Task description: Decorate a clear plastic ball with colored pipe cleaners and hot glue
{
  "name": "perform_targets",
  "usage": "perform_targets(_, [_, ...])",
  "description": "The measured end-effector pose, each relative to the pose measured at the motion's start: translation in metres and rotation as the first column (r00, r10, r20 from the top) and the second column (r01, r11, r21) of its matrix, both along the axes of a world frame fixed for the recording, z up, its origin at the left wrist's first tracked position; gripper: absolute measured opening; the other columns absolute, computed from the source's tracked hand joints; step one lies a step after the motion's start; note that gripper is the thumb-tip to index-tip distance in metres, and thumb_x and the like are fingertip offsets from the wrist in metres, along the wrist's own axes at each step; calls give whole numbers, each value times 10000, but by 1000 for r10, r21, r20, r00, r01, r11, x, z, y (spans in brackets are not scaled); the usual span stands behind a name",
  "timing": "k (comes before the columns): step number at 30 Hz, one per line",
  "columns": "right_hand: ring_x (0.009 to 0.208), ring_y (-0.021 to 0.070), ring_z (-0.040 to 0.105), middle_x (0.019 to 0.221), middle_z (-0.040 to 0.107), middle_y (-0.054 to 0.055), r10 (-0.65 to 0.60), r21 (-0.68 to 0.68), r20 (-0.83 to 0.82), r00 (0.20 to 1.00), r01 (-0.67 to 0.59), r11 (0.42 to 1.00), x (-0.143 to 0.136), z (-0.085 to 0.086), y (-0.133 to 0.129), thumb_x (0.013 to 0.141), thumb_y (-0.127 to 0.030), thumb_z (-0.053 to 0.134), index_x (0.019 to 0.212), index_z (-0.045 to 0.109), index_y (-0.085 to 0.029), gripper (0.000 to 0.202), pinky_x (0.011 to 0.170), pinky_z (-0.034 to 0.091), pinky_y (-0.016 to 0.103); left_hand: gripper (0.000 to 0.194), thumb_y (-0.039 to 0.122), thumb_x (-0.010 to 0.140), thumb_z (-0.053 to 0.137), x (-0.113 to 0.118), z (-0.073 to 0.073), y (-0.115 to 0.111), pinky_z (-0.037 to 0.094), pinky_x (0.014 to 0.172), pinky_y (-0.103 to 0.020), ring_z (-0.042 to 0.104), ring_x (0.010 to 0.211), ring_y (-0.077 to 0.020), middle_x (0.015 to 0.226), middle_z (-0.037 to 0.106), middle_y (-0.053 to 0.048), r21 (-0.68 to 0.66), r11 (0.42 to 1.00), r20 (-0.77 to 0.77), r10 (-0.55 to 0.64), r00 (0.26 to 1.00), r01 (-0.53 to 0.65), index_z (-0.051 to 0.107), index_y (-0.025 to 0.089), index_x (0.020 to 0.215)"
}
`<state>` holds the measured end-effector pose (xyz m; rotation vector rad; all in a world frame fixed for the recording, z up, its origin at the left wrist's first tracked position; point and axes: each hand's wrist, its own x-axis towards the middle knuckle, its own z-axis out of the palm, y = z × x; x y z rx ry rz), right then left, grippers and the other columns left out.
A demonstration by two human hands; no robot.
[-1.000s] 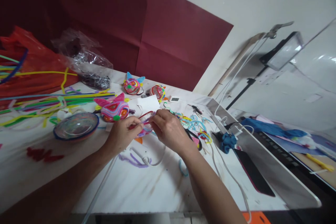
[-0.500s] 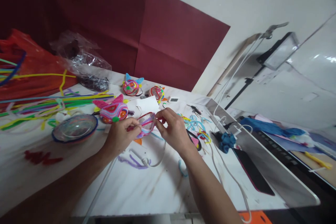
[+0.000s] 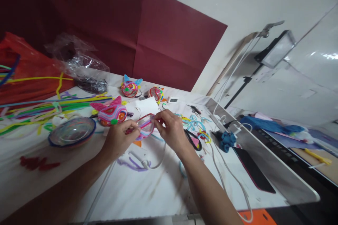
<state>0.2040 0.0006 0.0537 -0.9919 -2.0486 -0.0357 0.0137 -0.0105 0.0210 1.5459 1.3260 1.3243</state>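
Note:
Between my hands is a small clear piece edged with red, pink and purple pipe cleaners (image 3: 146, 128). My left hand (image 3: 119, 140) pinches its left side, thumb against curled fingers. On the opposite edge my right hand (image 3: 171, 128) closes its fingertips, hiding part of the rim. Just behind my left hand sits a pink and purple striped animal head (image 3: 110, 114) with pink ears. A white corded tool (image 3: 138, 154) and bent purple pipe cleaners (image 3: 129, 165) lie on the table below the held piece.
A clear bowl with a blue rim (image 3: 72, 133) and red scraps (image 3: 39, 163) lie left. Long pipe cleaners (image 3: 66, 102) spread behind them. Two small decorated heads (image 3: 130, 88) stand at the back. Black-handled scissors (image 3: 193, 140), cables and a black phone-like slab (image 3: 253, 170) are right.
The view has shifted slightly, so the scene sits a little further left. Both hands keep their pinch on the trimmed piece, which has turned only slightly.

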Motion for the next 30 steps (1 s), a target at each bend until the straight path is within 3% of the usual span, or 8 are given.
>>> perform_targets(5, [711, 164, 639, 828, 651, 33, 88, -12, -74, 993, -90, 996, 5, 1, 1, 933, -162, 566, 879, 620, -244, 112, 659, 532, 280, 145, 368, 649, 599, 0, 4, -2, 416, 461, -261, 613, 604, -226, 520, 618, -9, 54, 998, -74, 17, 997, -13, 634, 231, 617])
perform_targets(14, [753, 185, 667, 862, 674, 45, 96, -62, -67, 993, -101, 993, 10, 7, 2, 921, -137, 595, 899, 665, -251, 135, 686, 544, 302, 165, 376, 682, 586, -1, 2, -2, 372, 431, -234, 583, 547, -184, 472, 544, 27, 95, 995, -80, -25, 996, 33, 615, 221, 633])
perform_targets(22, [818, 158, 677, 960, 695, 86, 138, -61, 66, 988, -134, 989, 12, 14, 4, 933, -80, 590, 979, 696, -147, 134, 747, 523, 252, 171, 374, 687, 581, -1, 2, -1, 362, 429, -231, 521, 493, -155, 458, 516, 39, 94, 994, -76, -44, 996, 51, 617, 218, 624])
perform_targets(26, [982, 174, 695, 1081, 731, 120, 234, -142, 148, 961, -214, 966, 15, 23, 6, 957, -75, 558, 1086, 694, -122, 193, 875, 518, 260, 172, 380, 676, 591, -2, 2, -1, 362, 426, -230, 543, 517, -165, 466, 522, 33, 80, 995, -64, -54, 997, 59, 623, 215, 637])
perform_targets(30, [924, 149, 699, 1033, 750, 99, 291, -218, 180, 940, -250, 943, 16, 26, 8, 947, -26, 534, 1088, 708, -120, 243, 846, 517, 232, 179, 387, 671, 594, -1, 3, -2, 377, 433, -230, 594, 574, -187, 506, 566, 15, 63, 995, -43, -78, 996, 80, 619, 213, 637])
